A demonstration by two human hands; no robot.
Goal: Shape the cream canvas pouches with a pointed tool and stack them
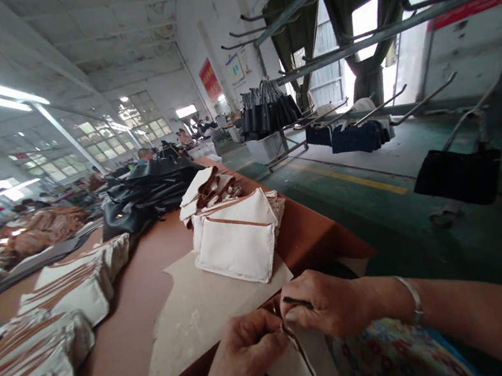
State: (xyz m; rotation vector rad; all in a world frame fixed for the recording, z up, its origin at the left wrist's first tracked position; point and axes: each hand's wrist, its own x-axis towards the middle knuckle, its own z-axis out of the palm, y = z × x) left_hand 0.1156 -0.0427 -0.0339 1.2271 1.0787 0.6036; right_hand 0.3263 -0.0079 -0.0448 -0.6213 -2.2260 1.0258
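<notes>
At the table's near edge, my left hand [254,346] is closed, pinching the top of a cream fabric piece [317,358] with a dark brown strip down its middle. The piece hangs over my lap, its lower end out of view. Close beside it, my right hand [323,305] is curled into a fist at the same edge. A short, thin black tool [298,302] shows between its fingers; its kind is unclear. Just beyond my hands, a stack of cream pouches [237,249] with brown edging leans on a paper sheet [179,330].
Rows of cream pouches [79,289] stand on the brown table [142,317] at left. Black leather-like pieces [149,190] are heaped behind. To the right, a metal rack [352,44] carries hanging bags, including a black one [460,176]. People work far back.
</notes>
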